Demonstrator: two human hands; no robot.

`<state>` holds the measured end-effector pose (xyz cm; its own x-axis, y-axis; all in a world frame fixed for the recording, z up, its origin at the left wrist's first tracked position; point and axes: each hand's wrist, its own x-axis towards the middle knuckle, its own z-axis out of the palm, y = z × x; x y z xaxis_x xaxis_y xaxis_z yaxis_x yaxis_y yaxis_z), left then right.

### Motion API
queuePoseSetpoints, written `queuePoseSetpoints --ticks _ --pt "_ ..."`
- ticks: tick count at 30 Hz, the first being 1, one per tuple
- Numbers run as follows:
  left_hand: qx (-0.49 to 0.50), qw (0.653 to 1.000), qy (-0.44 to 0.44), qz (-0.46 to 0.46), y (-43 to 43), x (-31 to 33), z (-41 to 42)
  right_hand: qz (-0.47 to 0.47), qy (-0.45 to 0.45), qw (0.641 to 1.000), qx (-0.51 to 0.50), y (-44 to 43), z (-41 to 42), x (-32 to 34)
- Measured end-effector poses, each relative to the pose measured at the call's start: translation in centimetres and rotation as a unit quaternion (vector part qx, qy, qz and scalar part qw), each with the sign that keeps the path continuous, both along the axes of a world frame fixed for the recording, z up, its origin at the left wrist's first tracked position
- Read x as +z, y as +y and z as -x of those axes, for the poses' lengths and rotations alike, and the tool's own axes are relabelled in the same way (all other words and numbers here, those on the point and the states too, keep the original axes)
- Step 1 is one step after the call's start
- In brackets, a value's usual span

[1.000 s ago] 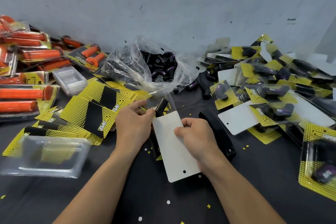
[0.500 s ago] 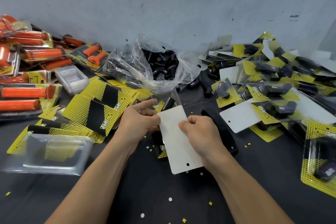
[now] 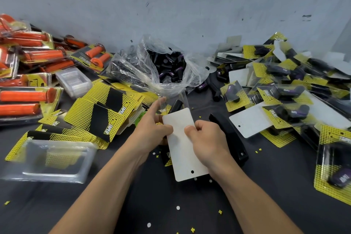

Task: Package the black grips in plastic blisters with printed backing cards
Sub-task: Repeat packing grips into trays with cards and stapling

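I hold a backing card [image 3: 182, 144], white side up, over a clear blister [image 3: 171, 103] at the middle of the table. A black grip [image 3: 175, 105] sticks out of the blister past the card's far end. My left hand [image 3: 152, 129] grips the card's left edge, with its forefinger stretched along the blister. My right hand [image 3: 207, 139] pinches the card's right edge with thumb on top. A clear bag [image 3: 144, 70] of loose black grips [image 3: 169, 66] stands behind. Printed yellow-and-black cards [image 3: 106, 112] lie fanned out to the left.
An empty blister [image 3: 51, 159] lies at front left, and orange grip packs [image 3: 24, 97] are piled far left. Packed black grips [image 3: 284, 97] are heaped on the right. A black stapler [image 3: 229, 137] lies just right of my right hand. Paper punch bits dot the dark table [image 3: 171, 207].
The card has slid further up over the blister, hiding more of the black grip. My left forefinger has straightened out along the blister's edge.
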<state>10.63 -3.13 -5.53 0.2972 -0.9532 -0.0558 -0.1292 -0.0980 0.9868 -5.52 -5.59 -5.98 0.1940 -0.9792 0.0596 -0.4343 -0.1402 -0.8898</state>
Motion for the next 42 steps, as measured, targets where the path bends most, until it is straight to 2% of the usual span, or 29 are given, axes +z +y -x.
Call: queuePoseSetpoints --ticks 6,12,16,24,30,34,37,39,42 --pt "0.018 0.999 0.028 0.011 -0.3 0.0 -0.1 0.000 0.006 1.000 0.019 0.0 -0.2 0.0" --pt "-0.033 0.999 -0.023 -0.010 -0.3 -0.1 -0.2 0.010 0.012 1.000 0.004 0.1 0.0 0.1" --pt "-0.017 0.998 -0.054 -0.004 -0.4 -0.2 0.1 0.029 0.015 0.999 -0.007 0.0 0.1 0.1" --pt "-0.023 0.998 0.057 -0.003 -0.4 -0.5 0.4 0.057 0.011 0.998 -0.026 -0.3 -0.1 -0.5" --pt "-0.036 0.999 -0.019 -0.033 0.1 -0.5 0.6 0.068 0.023 0.997 -0.038 -0.4 -0.1 -0.8" --pt "0.011 0.997 -0.070 -0.030 0.4 -0.4 0.8 0.043 -0.010 0.999 -0.009 -0.6 0.0 -0.9" --pt "0.084 0.993 -0.079 -0.013 0.4 -0.2 0.9 -0.030 -0.079 0.995 0.048 -0.5 -0.2 -0.8" --pt "0.107 0.991 -0.078 -0.002 0.3 -0.2 1.0 -0.019 -0.065 0.997 0.045 -0.5 -0.2 -0.7" --pt "0.080 0.994 -0.077 0.020 0.4 -0.1 1.3 0.009 -0.067 0.998 0.010 -0.5 -0.1 -0.7"
